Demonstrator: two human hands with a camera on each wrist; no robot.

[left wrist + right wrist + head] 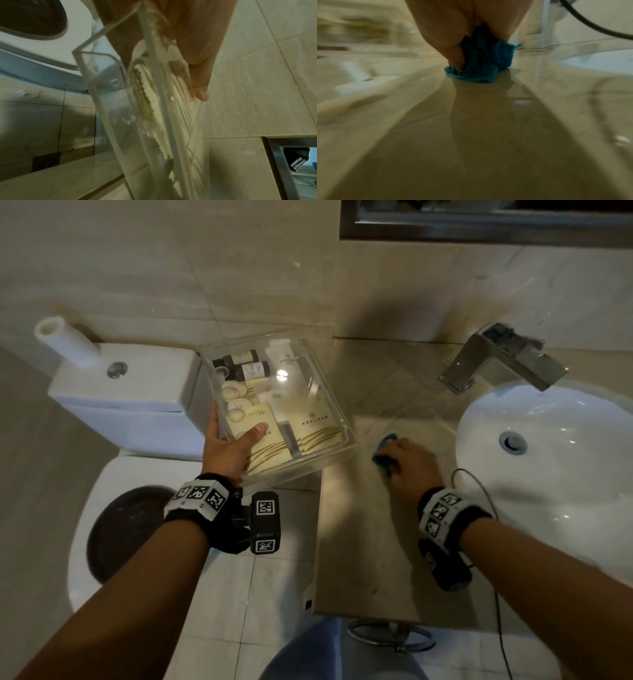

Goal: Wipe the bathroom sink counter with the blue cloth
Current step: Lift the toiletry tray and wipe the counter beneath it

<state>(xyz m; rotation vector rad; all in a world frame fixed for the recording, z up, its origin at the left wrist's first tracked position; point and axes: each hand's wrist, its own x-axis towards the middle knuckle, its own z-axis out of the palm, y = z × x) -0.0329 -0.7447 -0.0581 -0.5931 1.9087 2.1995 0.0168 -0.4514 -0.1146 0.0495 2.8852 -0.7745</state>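
Note:
My right hand point(407, 458) grips a bunched blue cloth point(385, 451) and presses it onto the beige stone counter point(363, 542), left of the white basin point(548, 446). The right wrist view shows the cloth point(481, 65) crumpled under the palm and touching the glossy counter point(471, 135). My left hand point(233, 446) holds a clear plastic tray point(329, 385) of toiletries lifted off the counter, tilted, above the gap by the toilet. The thumb lies on top of the tray. In the left wrist view the tray point(106, 101) is seen edge-on with the thumb point(200, 92) against it.
A chrome faucet point(500, 357) stands behind the basin. The white toilet point(130, 392) with its tank and open bowl lies left of the counter. A black cable point(479, 491) loops over the basin's front rim. A mirror frame point(479, 231) hangs above.

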